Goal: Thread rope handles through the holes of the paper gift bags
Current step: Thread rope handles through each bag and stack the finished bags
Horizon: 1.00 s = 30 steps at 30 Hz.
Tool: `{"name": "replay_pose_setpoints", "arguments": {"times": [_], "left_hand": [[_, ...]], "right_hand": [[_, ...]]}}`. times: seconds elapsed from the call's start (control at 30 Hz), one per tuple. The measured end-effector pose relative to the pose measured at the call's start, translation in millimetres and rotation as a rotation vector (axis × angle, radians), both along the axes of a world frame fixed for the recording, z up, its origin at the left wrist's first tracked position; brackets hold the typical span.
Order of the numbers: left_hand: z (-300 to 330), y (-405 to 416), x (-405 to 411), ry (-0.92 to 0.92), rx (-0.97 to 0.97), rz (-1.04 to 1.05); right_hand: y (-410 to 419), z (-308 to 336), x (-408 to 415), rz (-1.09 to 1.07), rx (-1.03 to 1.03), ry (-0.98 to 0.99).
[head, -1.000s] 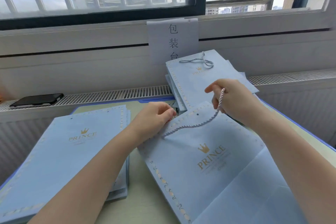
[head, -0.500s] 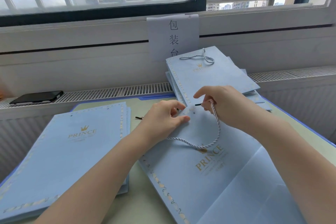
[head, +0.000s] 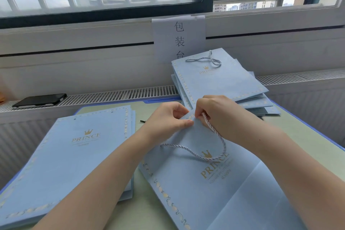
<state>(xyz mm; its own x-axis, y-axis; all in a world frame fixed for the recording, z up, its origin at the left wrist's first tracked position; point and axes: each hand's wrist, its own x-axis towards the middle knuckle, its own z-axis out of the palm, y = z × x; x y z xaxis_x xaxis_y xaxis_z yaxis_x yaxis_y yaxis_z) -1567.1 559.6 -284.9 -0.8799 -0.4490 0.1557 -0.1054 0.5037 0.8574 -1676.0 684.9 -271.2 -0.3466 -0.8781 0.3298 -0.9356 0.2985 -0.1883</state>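
Observation:
A flat light-blue paper gift bag [head: 214, 188] with gold PRINCE lettering lies in front of me on the table. A white-and-blue twisted rope handle [head: 211, 152] loops over its face. My left hand [head: 168, 119] pinches the bag's top edge between thumb and fingers. My right hand [head: 218, 114] pinches one rope end at that same top edge, right beside the left fingers. The hole there is hidden under my fingers. The rope's other end runs under my left wrist.
A stack of the same blue bags [head: 69, 153] lies at the left. Another pile [head: 220, 82], its top bag carrying a rope handle [head: 207, 59], leans at the back by a paper sign [head: 179, 37]. A black phone [head: 40, 100] rests on the radiator grille.
My right hand has brought the rope end down and left to the bag's top edge, meeting my left fingers. The rope loop has slackened and dropped lower over the bag's lettering.

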Motion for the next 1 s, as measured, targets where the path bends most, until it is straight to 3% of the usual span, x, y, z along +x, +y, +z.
{"name": "replay_pose_setpoints", "arguments": {"times": [0.1,0.23,0.33,0.8,1.0], "left_hand": [[3,-6,2,-0.018,0.120,0.007],[8,-19,10,-0.079,0.596,-0.146],[9,-25,15,-0.096,0.789,-0.273],[-3,-33,11,-0.173,0.767,-0.420],[-2,-34,11,-0.115,0.810,-0.401]], "right_hand": [[-2,0,0,0.013,-0.012,-0.026],[1,7,2,0.047,-0.159,-0.149],[3,10,4,0.071,-0.215,-0.256],[1,8,2,0.017,-0.142,-0.215],[5,11,2,0.012,-0.227,-0.320]]}}
